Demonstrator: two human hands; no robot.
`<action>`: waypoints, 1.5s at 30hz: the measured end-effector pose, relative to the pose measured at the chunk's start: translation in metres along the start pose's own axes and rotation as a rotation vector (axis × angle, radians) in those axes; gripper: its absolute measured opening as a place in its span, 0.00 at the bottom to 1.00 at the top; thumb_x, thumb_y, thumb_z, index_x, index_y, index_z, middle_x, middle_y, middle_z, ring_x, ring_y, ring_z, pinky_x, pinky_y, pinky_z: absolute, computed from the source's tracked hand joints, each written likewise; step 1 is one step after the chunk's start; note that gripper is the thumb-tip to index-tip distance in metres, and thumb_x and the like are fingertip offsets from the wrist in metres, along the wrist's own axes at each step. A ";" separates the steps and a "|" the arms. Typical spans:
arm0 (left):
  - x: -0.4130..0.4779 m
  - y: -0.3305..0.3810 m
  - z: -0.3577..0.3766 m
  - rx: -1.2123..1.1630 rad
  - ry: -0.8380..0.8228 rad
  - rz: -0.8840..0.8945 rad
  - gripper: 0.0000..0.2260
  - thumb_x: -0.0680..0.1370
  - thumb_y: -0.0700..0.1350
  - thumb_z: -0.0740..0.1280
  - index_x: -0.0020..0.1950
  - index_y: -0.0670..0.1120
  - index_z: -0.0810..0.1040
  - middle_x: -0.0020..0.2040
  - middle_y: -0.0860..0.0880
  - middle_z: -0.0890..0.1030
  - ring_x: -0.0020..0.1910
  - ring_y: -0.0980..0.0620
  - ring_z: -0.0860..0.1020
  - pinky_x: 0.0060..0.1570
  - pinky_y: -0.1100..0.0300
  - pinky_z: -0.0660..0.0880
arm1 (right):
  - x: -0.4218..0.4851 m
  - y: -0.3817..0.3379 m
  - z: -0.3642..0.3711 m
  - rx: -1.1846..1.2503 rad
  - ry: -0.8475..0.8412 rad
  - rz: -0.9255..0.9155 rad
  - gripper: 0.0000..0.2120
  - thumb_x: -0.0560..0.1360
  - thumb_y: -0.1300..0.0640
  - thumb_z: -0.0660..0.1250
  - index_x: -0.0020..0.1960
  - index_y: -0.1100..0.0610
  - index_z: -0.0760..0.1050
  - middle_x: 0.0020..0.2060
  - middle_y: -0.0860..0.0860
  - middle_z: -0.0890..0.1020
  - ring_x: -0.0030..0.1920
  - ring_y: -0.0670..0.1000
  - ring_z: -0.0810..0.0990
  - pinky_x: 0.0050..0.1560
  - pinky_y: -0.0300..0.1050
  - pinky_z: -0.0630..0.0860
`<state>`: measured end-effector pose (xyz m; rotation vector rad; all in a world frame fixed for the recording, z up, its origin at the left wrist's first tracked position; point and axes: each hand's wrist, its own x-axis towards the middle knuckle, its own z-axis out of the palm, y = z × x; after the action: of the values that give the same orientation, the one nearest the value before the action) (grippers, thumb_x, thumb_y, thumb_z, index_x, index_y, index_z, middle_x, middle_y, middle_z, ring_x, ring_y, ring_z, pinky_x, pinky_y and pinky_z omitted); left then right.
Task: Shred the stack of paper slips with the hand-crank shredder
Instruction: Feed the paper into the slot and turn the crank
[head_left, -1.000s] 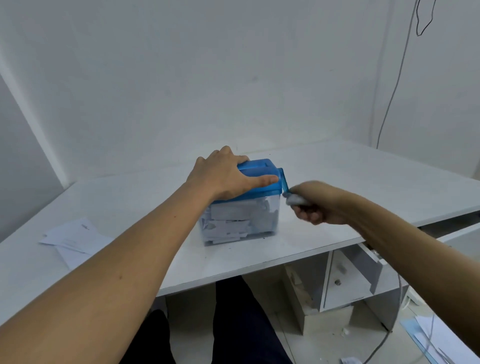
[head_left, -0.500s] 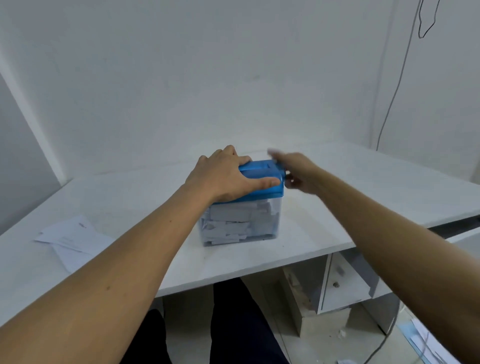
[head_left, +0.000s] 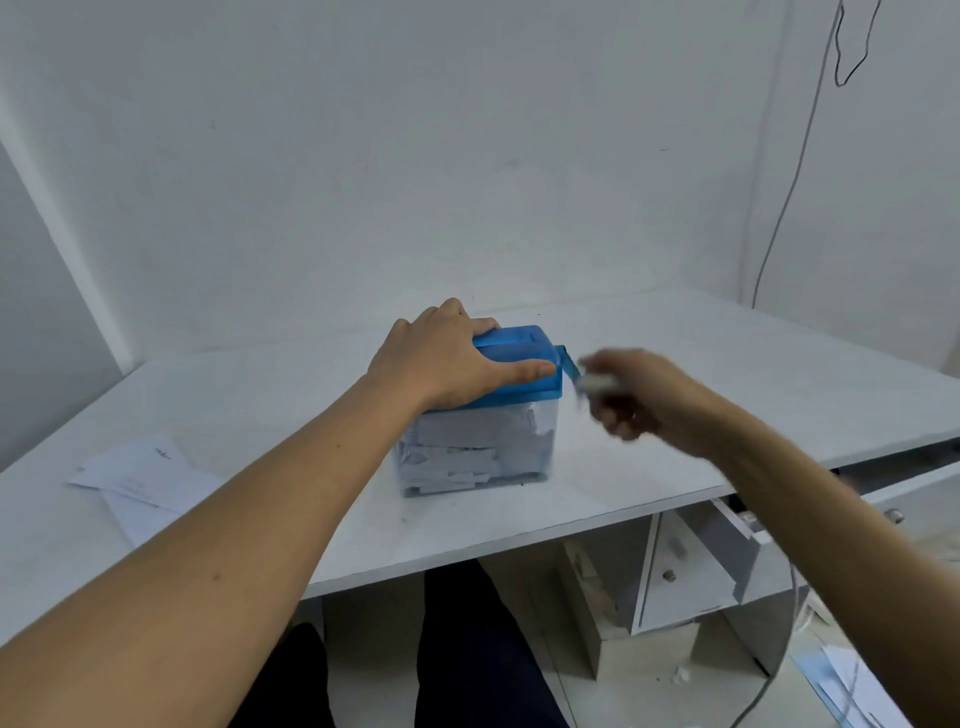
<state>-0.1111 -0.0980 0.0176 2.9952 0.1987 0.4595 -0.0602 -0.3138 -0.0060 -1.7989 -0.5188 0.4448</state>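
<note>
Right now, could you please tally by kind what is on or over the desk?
Hands: 2, left hand on the lid, right hand round the crank.
Shredder: 1.
Paper pile: 1; its sheets overlap, so they are not counted singly.
Total: 4.

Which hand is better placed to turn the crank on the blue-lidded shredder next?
Right, probably. The right hand, though blurred, grips the white crank handle at the right side of the clear plastic shredder. The left hand lies on its blue lid, steadying it.
</note>
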 end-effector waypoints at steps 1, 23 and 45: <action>0.000 0.000 0.000 0.008 0.000 0.004 0.43 0.64 0.84 0.52 0.70 0.62 0.72 0.54 0.56 0.71 0.53 0.52 0.72 0.58 0.52 0.67 | -0.005 -0.011 -0.007 0.056 -0.037 -0.024 0.17 0.82 0.49 0.58 0.39 0.57 0.71 0.27 0.51 0.71 0.26 0.49 0.68 0.27 0.40 0.66; -0.002 0.001 -0.004 -0.033 -0.052 0.012 0.43 0.64 0.84 0.53 0.71 0.61 0.72 0.57 0.55 0.71 0.56 0.51 0.72 0.61 0.51 0.67 | 0.095 -0.015 0.002 -0.147 0.134 0.124 0.12 0.81 0.57 0.63 0.39 0.56 0.70 0.28 0.51 0.71 0.24 0.46 0.67 0.22 0.36 0.66; 0.020 -0.013 -0.034 -0.327 -0.275 -0.057 0.42 0.69 0.75 0.65 0.77 0.55 0.68 0.76 0.56 0.69 0.74 0.52 0.68 0.74 0.50 0.62 | 0.085 -0.083 0.025 -0.331 0.204 -0.236 0.06 0.78 0.56 0.67 0.51 0.58 0.79 0.47 0.51 0.83 0.49 0.50 0.80 0.42 0.40 0.73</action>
<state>-0.1038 -0.0791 0.0546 2.6836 0.1652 0.0613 -0.0139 -0.2262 0.0635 -2.0395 -0.6808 0.0094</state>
